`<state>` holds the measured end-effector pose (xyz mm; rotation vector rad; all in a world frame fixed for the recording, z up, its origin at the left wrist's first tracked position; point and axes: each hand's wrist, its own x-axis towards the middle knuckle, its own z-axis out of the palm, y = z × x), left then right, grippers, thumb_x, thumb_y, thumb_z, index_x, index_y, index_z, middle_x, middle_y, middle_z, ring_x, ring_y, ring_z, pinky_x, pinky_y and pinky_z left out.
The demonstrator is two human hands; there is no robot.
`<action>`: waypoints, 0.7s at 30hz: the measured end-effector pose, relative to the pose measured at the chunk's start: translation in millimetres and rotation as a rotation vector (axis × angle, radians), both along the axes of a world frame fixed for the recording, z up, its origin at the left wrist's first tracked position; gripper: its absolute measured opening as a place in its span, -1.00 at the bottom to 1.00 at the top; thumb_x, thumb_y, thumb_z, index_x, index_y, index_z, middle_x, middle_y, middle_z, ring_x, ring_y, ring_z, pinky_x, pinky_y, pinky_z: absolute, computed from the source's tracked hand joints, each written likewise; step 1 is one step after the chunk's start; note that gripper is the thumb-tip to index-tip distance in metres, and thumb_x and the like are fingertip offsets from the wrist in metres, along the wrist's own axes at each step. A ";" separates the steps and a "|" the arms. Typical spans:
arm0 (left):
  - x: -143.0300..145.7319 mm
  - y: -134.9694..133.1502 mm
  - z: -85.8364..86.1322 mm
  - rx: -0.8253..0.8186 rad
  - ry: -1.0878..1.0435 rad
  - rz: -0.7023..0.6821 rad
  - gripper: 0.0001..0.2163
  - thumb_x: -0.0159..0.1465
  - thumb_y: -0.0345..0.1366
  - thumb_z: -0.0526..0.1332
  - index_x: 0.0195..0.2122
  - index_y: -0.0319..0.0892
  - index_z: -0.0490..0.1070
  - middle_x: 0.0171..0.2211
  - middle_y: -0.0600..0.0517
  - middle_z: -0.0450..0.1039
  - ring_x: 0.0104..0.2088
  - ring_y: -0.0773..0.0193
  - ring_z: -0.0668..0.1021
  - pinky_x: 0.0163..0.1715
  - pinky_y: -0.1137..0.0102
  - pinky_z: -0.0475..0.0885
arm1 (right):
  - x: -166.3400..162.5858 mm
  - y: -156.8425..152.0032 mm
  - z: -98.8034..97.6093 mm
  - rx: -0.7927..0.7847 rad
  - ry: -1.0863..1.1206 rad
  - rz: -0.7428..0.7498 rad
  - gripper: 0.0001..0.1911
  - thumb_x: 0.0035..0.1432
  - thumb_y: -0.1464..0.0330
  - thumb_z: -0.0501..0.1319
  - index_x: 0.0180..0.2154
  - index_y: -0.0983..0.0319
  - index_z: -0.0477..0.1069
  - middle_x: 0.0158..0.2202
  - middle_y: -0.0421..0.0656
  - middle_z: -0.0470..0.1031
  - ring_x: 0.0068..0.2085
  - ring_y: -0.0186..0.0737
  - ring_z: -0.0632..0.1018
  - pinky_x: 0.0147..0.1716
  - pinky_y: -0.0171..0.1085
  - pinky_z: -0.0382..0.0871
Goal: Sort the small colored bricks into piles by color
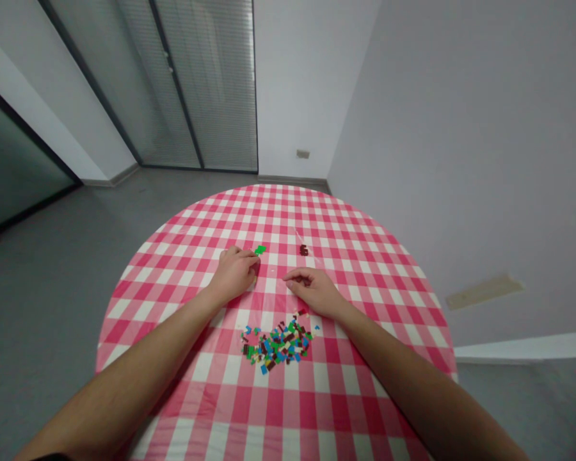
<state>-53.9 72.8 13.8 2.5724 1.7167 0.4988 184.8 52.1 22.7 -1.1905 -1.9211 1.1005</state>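
Observation:
My left hand (237,272) rests on the checked tablecloth left of the middle, its fingers curled in. Its fingertips are beside a small cluster of green building bricks (260,250). A speck of yellow shows by its thumb, too small to name, and what the fingers hold is hidden. Opposite, my right hand (314,289) lies with its fingers loosely bent and the thumb a little apart, nothing visible in them. Just beyond it sits a small group of dark brown bricks (304,250). A tiny pale piece (272,270) lies between the two hands.
Nearer to me, between my forearms, is a loose pile of small bricks (281,346) in blue, green, brown, white and yellow. The round table (288,406) has a pink and white checked cloth. A wall (461,160) rises to the right and glass panels (206,83) stand behind.

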 end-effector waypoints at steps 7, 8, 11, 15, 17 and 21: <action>-1.1 1.7 -3.7 -0.007 -0.032 -0.034 -0.72 0.19 -0.46 0.12 -0.24 -0.11 0.61 -0.05 -0.05 0.60 -0.18 -0.02 0.43 -0.17 0.13 0.25 | 0.2 1.1 1.4 -0.005 -0.010 -0.001 -0.79 0.17 0.33 0.20 -0.22 0.23 0.58 -0.40 -0.14 0.57 -0.45 -0.28 0.46 -0.48 -0.30 0.30; -1.1 1.6 -3.9 -0.009 -0.041 -0.038 -0.72 0.19 -0.46 0.12 -0.22 -0.11 0.61 -0.04 -0.05 0.60 -0.17 -0.02 0.44 -0.15 0.13 0.25 | 1.1 1.6 2.2 -0.006 -0.019 0.001 -0.79 0.17 0.33 0.20 -0.21 0.23 0.58 -0.40 -0.13 0.57 -0.44 -0.27 0.47 -0.47 -0.29 0.31; -0.7 0.4 -3.1 -0.013 -0.059 -0.039 -0.70 0.19 -0.46 0.12 -0.18 -0.10 0.61 -0.03 -0.04 0.60 -0.15 -0.03 0.45 -0.12 0.11 0.26 | 7.3 2.9 7.9 0.017 -0.064 0.052 -0.79 0.16 0.37 0.20 -0.21 0.23 0.59 -0.33 -0.11 0.62 -0.38 -0.25 0.53 -0.41 -0.28 0.36; 1.9 -3.7 1.8 -0.008 -0.083 -0.048 -0.71 0.18 -0.47 0.12 -0.23 -0.10 0.61 -0.10 -0.04 0.62 -0.14 -0.02 0.47 -0.08 0.08 0.28 | 21.9 3.5 23.1 0.064 -0.226 0.268 -0.79 0.12 0.48 0.20 -0.29 0.20 0.61 -0.32 -0.13 0.64 -0.35 -0.24 0.57 -0.34 -0.29 0.39; 4.1 -8.5 7.3 -0.054 -0.126 -0.107 -0.73 0.16 -0.48 0.13 -0.26 -0.11 0.60 -0.17 -0.04 0.63 -0.14 0.02 0.50 -0.06 0.09 0.31 | 28.7 2.9 30.9 0.054 -0.306 0.380 -0.79 0.11 0.51 0.20 -0.32 0.21 0.62 -0.35 -0.14 0.64 -0.37 -0.26 0.57 -0.36 -0.31 0.38; 9.9 -26.1 25.9 -0.417 -0.296 -0.470 -0.70 0.12 -0.55 0.12 -0.26 -0.14 0.59 -0.24 0.00 0.61 -0.22 0.22 0.57 -0.11 0.31 0.43 | 34.6 0.0 39.0 0.032 -0.435 0.542 -0.81 0.08 0.50 0.25 -0.28 0.26 0.63 -0.31 -0.11 0.65 -0.34 -0.27 0.58 -0.35 -0.35 0.35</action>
